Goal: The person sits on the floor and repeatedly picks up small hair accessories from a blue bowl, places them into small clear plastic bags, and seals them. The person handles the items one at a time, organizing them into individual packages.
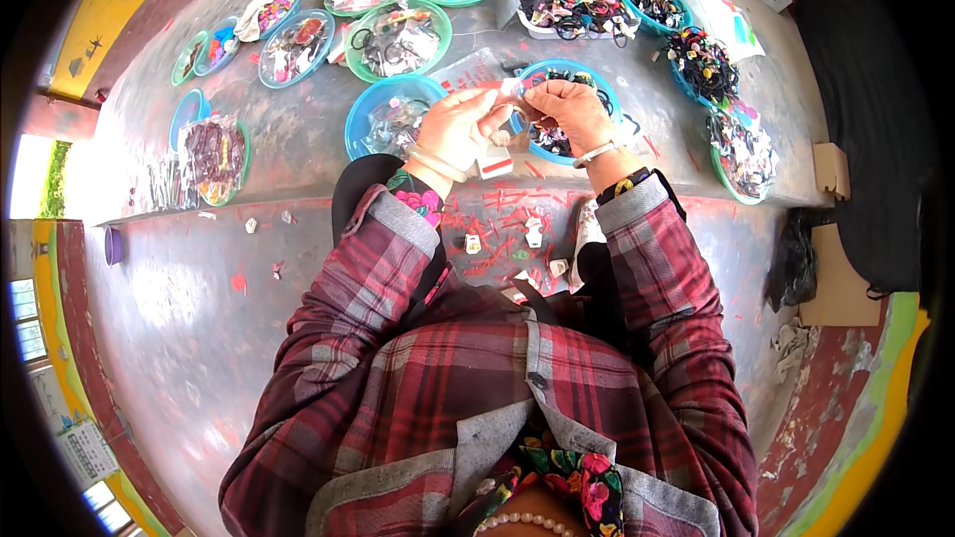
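Observation:
Both my hands meet over the far middle, thumbs and fingers pinched together. My left hand (456,131) and my right hand (575,117) grip opposite sides of a small clear plastic packet (510,89) with some red on it; its contents are too small to make out. Below my right hand stands a blue basin (614,89) of dark hair ties, partly covered by the hand. Beside my left hand is another blue basin (356,119) with clear-bagged small items. A small white box with a red stripe (494,162) sits beneath, between my wrists.
Several basins surround the spot, among them a green basin (440,32) and a white tray (527,24) heaped with hair ties. Red strips (497,204) and paper scraps litter the step below. A black bag (793,259) and a cardboard sheet (844,283) stand at right.

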Motion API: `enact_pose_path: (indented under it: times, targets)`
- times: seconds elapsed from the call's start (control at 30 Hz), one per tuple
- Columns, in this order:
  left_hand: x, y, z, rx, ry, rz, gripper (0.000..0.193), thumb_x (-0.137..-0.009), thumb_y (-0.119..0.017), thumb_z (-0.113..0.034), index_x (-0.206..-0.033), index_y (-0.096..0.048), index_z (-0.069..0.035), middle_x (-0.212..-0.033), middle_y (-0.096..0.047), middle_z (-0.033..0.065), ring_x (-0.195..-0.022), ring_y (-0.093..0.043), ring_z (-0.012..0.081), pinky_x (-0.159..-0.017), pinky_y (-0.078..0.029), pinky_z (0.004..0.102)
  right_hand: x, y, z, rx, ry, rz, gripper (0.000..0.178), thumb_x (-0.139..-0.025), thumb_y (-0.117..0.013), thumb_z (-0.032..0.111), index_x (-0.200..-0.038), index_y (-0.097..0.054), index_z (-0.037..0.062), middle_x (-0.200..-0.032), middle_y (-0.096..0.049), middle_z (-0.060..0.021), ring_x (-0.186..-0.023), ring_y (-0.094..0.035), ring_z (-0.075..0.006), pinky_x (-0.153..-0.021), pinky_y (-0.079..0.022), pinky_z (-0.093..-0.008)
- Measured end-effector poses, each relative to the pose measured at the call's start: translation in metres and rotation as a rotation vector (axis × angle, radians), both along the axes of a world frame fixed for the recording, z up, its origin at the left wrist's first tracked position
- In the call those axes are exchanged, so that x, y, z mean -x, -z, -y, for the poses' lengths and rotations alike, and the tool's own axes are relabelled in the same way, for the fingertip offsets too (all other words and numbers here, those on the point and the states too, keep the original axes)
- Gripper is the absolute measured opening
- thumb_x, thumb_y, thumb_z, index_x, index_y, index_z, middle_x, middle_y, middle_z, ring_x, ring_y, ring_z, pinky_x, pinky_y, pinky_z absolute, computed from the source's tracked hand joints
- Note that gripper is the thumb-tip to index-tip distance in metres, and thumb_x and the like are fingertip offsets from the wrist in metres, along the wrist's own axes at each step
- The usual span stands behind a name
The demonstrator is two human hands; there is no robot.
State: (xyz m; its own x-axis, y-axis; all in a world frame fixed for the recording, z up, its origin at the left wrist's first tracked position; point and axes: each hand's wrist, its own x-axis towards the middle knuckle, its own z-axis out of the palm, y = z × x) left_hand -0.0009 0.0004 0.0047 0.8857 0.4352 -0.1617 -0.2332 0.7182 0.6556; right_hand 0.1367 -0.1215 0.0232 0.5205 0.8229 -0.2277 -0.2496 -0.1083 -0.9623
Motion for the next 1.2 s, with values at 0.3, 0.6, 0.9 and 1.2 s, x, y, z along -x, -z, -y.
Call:
enact_pose_path:
  times: [0.3, 0.6, 0.9, 1.2]
  targets:
    - [-0.004, 0.007, 0.003, -0.074, 0.009, -0.090, 0.022, -0.091, -0.042, -0.006, -0.104, -0.053, 0.009, -0.106, -0.057, 0.0163, -0.099, -0.057, 0.0257, -0.089, -0.047, 0.0323, 0.010, -0.007, -0.001, 0.172, 0.260, 0.902, 0.008, -0.074, -0.061, 0.012, -0.077, -0.065, 0.0063, -0.076, -0.063, -0.0111, -0.067, -0.061, -0.0242, -0.059, -0.047, -0.0315]
    - [-0.004, 0.006, 0.015, -0.414, 0.041, -0.160, 0.023, -0.090, -0.044, -0.005, -0.107, -0.053, 0.007, -0.099, -0.059, 0.0095, -0.092, -0.058, 0.0160, -0.083, -0.047, 0.0270, 0.035, -0.014, -0.004, -0.019, 0.153, 1.382, 0.008, -0.072, -0.058, 0.012, -0.077, -0.064, 0.0094, -0.076, -0.060, -0.0082, -0.076, -0.057, -0.0286, -0.070, -0.044, -0.0387]
    - [-0.008, 0.021, 0.017, -1.077, -0.061, -0.229, 0.019, -0.085, -0.046, -0.004, -0.097, -0.058, 0.004, -0.078, -0.062, 0.0140, -0.073, -0.061, 0.0196, -0.065, -0.047, 0.0287, 0.040, -0.004, -0.001, 0.119, 0.132, 1.550, 0.007, -0.070, -0.055, 0.015, -0.070, -0.060, 0.0094, -0.074, -0.059, -0.0073, -0.074, -0.058, -0.0260, -0.068, -0.043, -0.0380]
    - [-0.003, 0.006, 0.020, -1.360, 0.006, -0.358, 0.015, -0.079, -0.046, -0.004, -0.083, -0.059, 0.002, -0.071, -0.059, 0.0196, -0.067, -0.059, 0.0336, -0.060, -0.045, 0.0363, 0.044, -0.002, 0.002, 0.232, 0.032, 1.637, 0.008, -0.070, -0.056, 0.015, -0.071, -0.061, 0.0092, -0.075, -0.060, -0.0069, -0.077, -0.059, -0.0248, -0.074, -0.043, -0.0388]
